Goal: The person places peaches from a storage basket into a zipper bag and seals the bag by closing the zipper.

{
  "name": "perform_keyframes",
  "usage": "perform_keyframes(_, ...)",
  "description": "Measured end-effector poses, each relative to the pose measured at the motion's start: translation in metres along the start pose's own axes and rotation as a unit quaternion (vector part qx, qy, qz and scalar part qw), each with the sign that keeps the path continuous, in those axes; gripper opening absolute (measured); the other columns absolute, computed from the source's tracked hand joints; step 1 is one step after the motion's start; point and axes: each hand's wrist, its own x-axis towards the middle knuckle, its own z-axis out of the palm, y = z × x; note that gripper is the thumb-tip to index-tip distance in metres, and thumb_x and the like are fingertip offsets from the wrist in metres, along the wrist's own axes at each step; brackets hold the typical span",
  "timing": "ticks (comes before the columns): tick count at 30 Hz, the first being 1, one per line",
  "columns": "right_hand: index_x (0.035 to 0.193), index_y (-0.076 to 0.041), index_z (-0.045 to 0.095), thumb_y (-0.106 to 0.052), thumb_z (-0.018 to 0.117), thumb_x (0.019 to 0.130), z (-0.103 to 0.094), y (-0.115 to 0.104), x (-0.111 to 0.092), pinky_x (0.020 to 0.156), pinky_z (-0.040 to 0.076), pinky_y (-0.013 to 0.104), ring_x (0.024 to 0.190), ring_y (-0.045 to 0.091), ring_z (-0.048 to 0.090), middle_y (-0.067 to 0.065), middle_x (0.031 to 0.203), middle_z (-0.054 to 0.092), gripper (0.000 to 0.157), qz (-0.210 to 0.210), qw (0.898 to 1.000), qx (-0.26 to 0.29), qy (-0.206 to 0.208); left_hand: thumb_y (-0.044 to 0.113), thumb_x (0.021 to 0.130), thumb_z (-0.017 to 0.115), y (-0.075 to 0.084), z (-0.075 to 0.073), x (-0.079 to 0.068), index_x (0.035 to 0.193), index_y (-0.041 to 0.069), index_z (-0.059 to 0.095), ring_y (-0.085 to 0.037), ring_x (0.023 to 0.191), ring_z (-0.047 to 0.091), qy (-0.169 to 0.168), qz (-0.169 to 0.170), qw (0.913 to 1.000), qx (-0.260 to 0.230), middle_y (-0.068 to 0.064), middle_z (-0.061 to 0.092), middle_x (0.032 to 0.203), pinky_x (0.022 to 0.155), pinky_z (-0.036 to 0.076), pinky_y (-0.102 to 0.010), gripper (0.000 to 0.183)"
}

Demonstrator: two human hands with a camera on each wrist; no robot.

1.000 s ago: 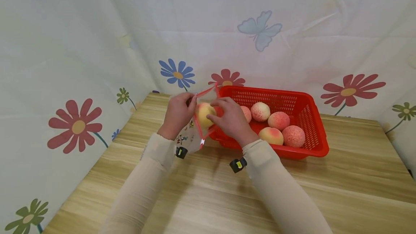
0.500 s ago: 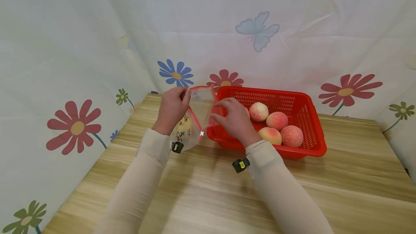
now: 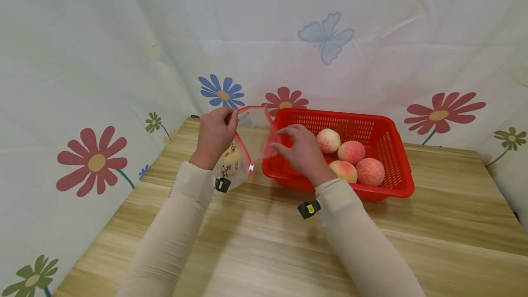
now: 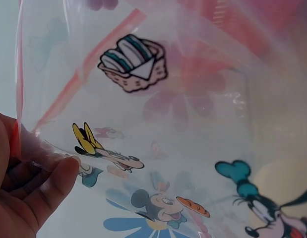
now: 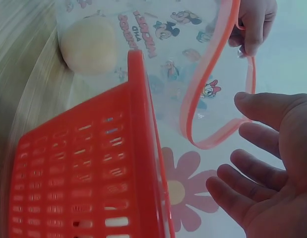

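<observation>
Right hand [image 3: 303,148] spread, loosely bent, holding nothing; at the bag mouth, can't tell if touching. Left hand [image 3: 215,132] pinches rim of clear bag [image 3: 244,150], toward bench's [image 3: 247,251] far-left corner. Film looks light, limp, slippery; grab the red rim. Bagged peach [image 5: 89,44] likely light, firm; cup its sides. Red basket [image 5: 74,168] right of it, near far edge. Vs 1 s ago: peach has left right fingers, now low inside the bag.

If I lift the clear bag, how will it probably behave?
The bag is probably floppy: it creases where the left hand pinches. It may sag below, since a round fruit sits low inside; the fruit could roll.
</observation>
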Motion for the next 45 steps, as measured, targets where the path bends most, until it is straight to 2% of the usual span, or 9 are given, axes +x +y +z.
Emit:
perform_keyframes(4, 0.123, -0.016, 0.063, -0.036, 0.072, 0.086, -0.003, 0.003, -0.002, 0.085, 0.057, 0.042, 0.111, 0.028, 0.055, 0.006, 0.131, 0.054, 0.043, 0.004, 1.0, -0.003, 0.003, 0.017, 0.096, 0.057, 0.002, 0.006, -0.002, 0.087, 0.0, 0.07, -0.022, 0.061, 0.055, -0.011, 0.002, 0.9999, -0.003, -0.011, 0.064, 0.071, 0.059, 0.046, -0.033, 0.023)
perform_keyframes(11, 0.126, -0.013, 0.062, -0.036, 0.07, 0.088, -0.01, 0.014, -0.004, 0.09, 0.055, 0.043, 0.115, 0.028, 0.055, 0.009, 0.133, 0.055, 0.045, -0.001, 1.0, -0.007, 0.004, 0.017, 0.096, 0.058, 0.004, 0.012, -0.003, 0.087, 0.0, 0.07, -0.023, 0.062, 0.055, -0.023, 0.004, 0.9997, -0.002, -0.011, 0.064, 0.071, 0.06, 0.047, -0.034, 0.023)
perform_keyframes(17, 0.129, -0.016, 0.059, -0.033, 0.069, 0.087, -0.018, 0.024, -0.004, 0.094, 0.052, 0.048, 0.112, 0.027, 0.055, 0.007, 0.132, 0.057, 0.046, 0.025, 1.0, -0.017, -0.006, 0.018, 0.096, 0.057, 0.004, 0.017, -0.005, 0.088, 0.001, 0.07, -0.021, 0.061, 0.053, -0.039, -0.004, 0.9992, -0.004, -0.01, 0.062, 0.069, 0.058, 0.046, -0.032, 0.023)
perform_keyframes(21, 0.132, -0.017, 0.056, -0.032, 0.071, 0.085, -0.023, 0.032, -0.005, 0.097, 0.049, 0.052, 0.118, 0.029, 0.051, 0.008, 0.135, 0.056, 0.051, 0.047, 0.999, -0.018, -0.017, 0.019, 0.096, 0.058, 0.006, 0.02, -0.006, 0.091, 0.0, 0.071, -0.021, 0.061, 0.054, -0.045, -0.007, 0.9989, -0.006, -0.01, 0.063, 0.071, 0.058, 0.046, -0.031, 0.023)
perform_keyframes(27, 0.137, -0.018, 0.052, -0.031, 0.071, 0.087, -0.029, 0.043, -0.009, 0.097, 0.049, 0.051, 0.116, 0.03, 0.051, 0.01, 0.136, 0.054, 0.055, 0.079, 0.996, -0.011, -0.04, 0.018, 0.095, 0.06, 0.009, 0.023, -0.006, 0.093, 0.0, 0.071, -0.021, 0.059, 0.054, -0.053, -0.005, 0.9986, -0.007, -0.01, 0.064, 0.07, 0.056, 0.047, -0.031, 0.021)
perform_keyframes(34, 0.134, -0.011, 0.054, -0.029, 0.068, 0.089, -0.036, 0.055, -0.011, 0.095, 0.052, 0.048, 0.11, 0.03, 0.051, 0.015, 0.133, 0.055, 0.051, 0.074, 0.994, -0.054, -0.052, 0.018, 0.095, 0.06, 0.012, 0.028, -0.006, 0.095, 0.0, 0.072, -0.02, 0.059, 0.054, -0.066, -0.014, 0.9977, -0.008, -0.01, 0.064, 0.071, 0.057, 0.048, -0.031, 0.021)
perform_keyframes(39, 0.135, -0.008, 0.054, -0.025, 0.07, 0.087, -0.039, 0.064, -0.012, 0.098, 0.049, 0.048, 0.115, 0.033, 0.051, 0.017, 0.135, 0.052, 0.054, 0.096, 0.991, -0.057, -0.069, 0.019, 0.095, 0.061, 0.013, 0.03, -0.007, 0.097, 0.001, 0.072, -0.02, 0.06, 0.054, -0.073, -0.021, 0.9971, -0.011, -0.01, 0.066, 0.073, 0.057, 0.05, -0.031, 0.021)
perform_keyframes(45, 0.135, -0.002, 0.053, -0.022, 0.071, 0.086, -0.042, 0.076, -0.016, 0.102, 0.045, 0.048, 0.116, 0.033, 0.055, 0.019, 0.133, 0.058, 0.056, 0.108, 0.987, -0.076, -0.093, 0.022, 0.096, 0.06, 0.013, 0.032, -0.008, 0.099, 0.001, 0.072, -0.02, 0.062, 0.055, -0.082, -0.028, 0.9961, -0.014, -0.01, 0.067, 0.076, 0.058, 0.051, -0.031, 0.024)
